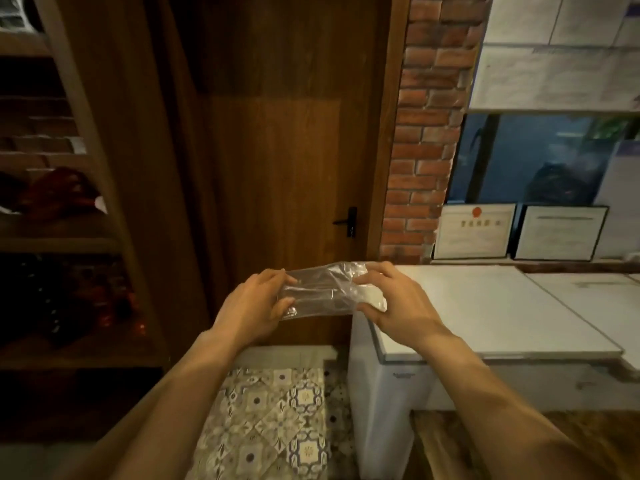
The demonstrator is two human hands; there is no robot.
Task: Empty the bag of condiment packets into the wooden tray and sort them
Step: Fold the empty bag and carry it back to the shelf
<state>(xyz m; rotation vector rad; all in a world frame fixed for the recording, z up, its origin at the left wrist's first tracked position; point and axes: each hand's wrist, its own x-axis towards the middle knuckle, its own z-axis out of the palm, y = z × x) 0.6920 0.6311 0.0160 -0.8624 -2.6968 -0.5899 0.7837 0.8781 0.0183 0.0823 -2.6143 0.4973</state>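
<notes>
A clear plastic bag point(322, 289) is stretched flat between both hands at chest height, in front of a wooden door. My left hand point(254, 304) pinches its left end between thumb and fingers. My right hand point(394, 303) grips the bunched right end, where something white shows inside the plastic. No condiment packets can be made out in the bag. No wooden tray is in view.
A white chest freezer point(485, 313) stands to the right, its lid just under my right hand. A wooden door point(277, 150) with a black handle point(349, 221) faces me. Wooden shelves point(69, 237) with dark items stand left. Patterned floor tiles point(277, 410) lie below.
</notes>
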